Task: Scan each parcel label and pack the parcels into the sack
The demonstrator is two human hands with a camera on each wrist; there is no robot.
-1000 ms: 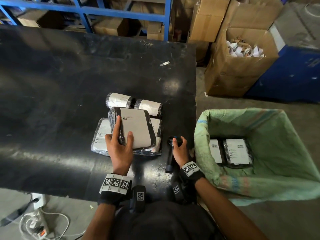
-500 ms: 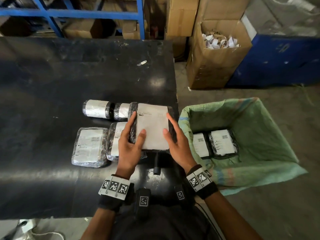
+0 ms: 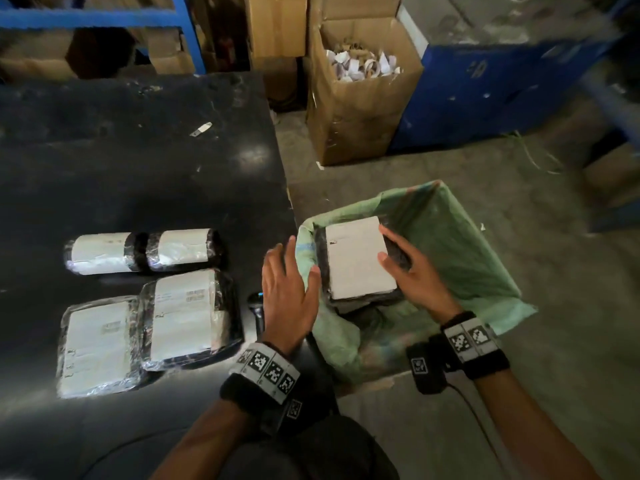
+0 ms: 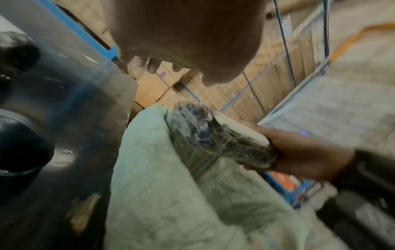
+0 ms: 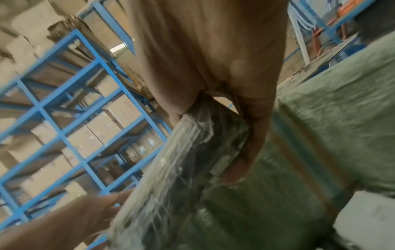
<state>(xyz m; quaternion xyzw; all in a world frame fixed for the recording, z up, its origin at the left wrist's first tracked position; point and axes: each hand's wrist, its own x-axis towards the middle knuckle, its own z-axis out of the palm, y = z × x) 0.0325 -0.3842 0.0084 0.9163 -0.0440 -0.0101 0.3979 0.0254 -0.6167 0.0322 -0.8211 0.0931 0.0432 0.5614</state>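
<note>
My right hand (image 3: pixel 408 268) grips a black plastic-wrapped parcel with a white label (image 3: pixel 358 259) by its right edge, thumb on top, and holds it over the mouth of the green woven sack (image 3: pixel 460 251). The same parcel (image 4: pixel 215 137) shows in the left wrist view above the sack's rim (image 4: pixel 149 152), and the right wrist view shows fingers (image 5: pixel 245 152) curled under the wrap. My left hand (image 3: pixel 289 289) hovers open just left of the parcel, apart from it. Two flat parcels (image 3: pixel 187 313) (image 3: pixel 98 344) and a rolled pair (image 3: pixel 142 251) lie on the black table (image 3: pixel 138 168).
The black scanner (image 3: pixel 256 304) lies on the table near its right edge, partly hidden under my left hand. An open cardboard box of paper scraps (image 3: pixel 360 88) stands on the floor behind the sack, next to a blue bin (image 3: pixel 491 88). Blue shelving with cartons (image 3: pixel 104 19) is behind the table.
The labelled parcel has gone from the table's stack rightward to over the sack. My left hand has let go of it; my right hand left the scanner and now carries it.
</note>
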